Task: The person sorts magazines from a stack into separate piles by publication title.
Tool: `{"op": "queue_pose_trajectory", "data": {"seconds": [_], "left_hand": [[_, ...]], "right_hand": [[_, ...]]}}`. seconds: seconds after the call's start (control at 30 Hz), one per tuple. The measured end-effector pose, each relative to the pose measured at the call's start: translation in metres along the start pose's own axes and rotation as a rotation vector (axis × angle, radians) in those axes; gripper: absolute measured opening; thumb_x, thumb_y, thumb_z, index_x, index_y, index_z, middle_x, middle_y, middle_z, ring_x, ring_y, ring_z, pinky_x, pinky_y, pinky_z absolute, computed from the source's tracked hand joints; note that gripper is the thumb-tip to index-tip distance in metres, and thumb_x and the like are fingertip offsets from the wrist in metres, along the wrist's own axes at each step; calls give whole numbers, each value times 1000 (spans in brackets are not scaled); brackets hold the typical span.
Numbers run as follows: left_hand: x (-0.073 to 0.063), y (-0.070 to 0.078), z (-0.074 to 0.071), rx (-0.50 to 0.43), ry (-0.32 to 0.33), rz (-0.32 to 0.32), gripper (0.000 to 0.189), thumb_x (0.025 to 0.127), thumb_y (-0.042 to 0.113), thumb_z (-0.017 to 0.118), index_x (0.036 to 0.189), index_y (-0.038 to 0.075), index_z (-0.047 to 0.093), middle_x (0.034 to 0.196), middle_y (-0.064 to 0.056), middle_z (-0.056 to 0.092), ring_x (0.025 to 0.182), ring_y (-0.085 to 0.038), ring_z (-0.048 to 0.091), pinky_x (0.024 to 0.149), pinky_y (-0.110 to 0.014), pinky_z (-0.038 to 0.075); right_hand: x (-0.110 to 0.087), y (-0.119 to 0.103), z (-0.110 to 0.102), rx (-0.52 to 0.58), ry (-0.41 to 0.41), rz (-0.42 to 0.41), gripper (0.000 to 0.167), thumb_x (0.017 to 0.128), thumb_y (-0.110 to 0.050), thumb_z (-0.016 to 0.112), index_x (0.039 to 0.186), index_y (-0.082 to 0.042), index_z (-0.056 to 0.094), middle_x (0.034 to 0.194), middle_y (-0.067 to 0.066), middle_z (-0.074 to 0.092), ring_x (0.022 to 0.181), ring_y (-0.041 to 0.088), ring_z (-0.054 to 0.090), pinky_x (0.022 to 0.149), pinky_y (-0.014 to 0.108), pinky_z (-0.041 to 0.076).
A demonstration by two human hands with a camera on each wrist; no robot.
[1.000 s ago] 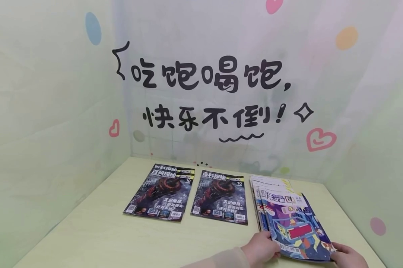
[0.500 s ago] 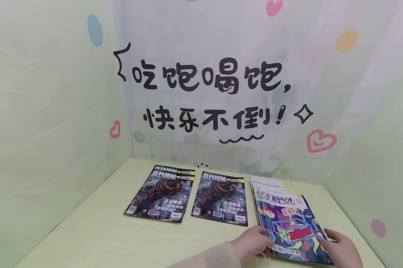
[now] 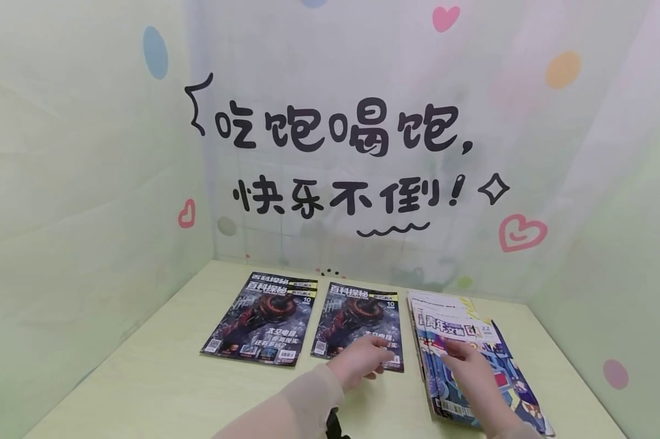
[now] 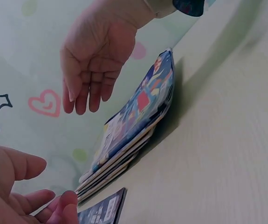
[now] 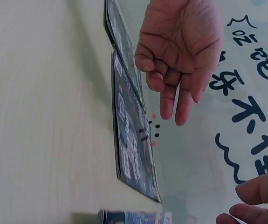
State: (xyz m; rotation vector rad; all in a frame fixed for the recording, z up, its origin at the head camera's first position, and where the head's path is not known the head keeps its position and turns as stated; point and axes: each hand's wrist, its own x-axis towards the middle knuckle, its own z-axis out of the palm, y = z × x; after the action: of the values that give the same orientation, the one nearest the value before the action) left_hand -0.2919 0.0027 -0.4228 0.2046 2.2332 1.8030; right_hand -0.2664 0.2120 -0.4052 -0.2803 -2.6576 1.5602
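Observation:
My left hand [image 3: 363, 361] hovers at the lower edge of a dark science magazine [image 3: 357, 314] in the middle, with relaxed fingers and nothing in them. My right hand [image 3: 469, 369] is over a stack of colourful magazines [image 3: 519, 390] at the right, its lower part covering some of the top cover. In the left wrist view the right hand [image 4: 96, 60] hangs with loose, extended fingers above the stack [image 4: 143, 100]. The right wrist view has the left hand [image 5: 180, 56] in front of the dark magazines, palm showing and fingers loose.
Two overlapping copies of the dark magazine [image 3: 261, 323] lie to the left of the single one. Under them is a pale yellow table [image 3: 143, 390], enclosed by printed fabric walls [image 3: 330, 73] at the back and sides.
Both hands have let go of the right stack's sides. The left hand has moved left to the middle magazine; the right has moved up and left over the stack, which now lies slightly fanned.

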Motion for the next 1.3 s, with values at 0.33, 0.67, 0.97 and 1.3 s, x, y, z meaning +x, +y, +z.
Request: {"op": "queue_pose_trajectory", "data": {"seconds": [0.33,0.67,0.97,1.3], "left_hand": [[5,-19,-50,-24,136,20,49,92,15,59,134,-8,46,106,-13,58,68,-20,49,58,-28,42],[12,-43,-63,-24,307,55,45,94,5,52,132,-16,43,127,-32,50,100,-33,60,88,-46,49],[13,-58,-65,241,552,86,38,84,1,60,122,-1,62,124,-22,57,118,-43,46,101,-55,35],[14,-65,-63,389,547,63,45,84,7,60,126,-7,57,126,-26,57,121,-51,39,105,-58,29]], "right_hand": [[10,-5,60,186,-40,-48,50,92,-10,55,136,11,44,134,31,47,124,45,45,104,57,36],[23,3,94,160,-1,-36,53,89,-10,55,136,13,41,138,33,41,127,49,38,103,59,34],[30,15,113,-6,19,-118,61,86,-11,63,137,14,39,138,37,39,128,52,34,106,60,29],[30,22,122,-124,94,-106,64,81,-17,66,134,12,45,140,39,34,132,58,19,107,68,17]]}}
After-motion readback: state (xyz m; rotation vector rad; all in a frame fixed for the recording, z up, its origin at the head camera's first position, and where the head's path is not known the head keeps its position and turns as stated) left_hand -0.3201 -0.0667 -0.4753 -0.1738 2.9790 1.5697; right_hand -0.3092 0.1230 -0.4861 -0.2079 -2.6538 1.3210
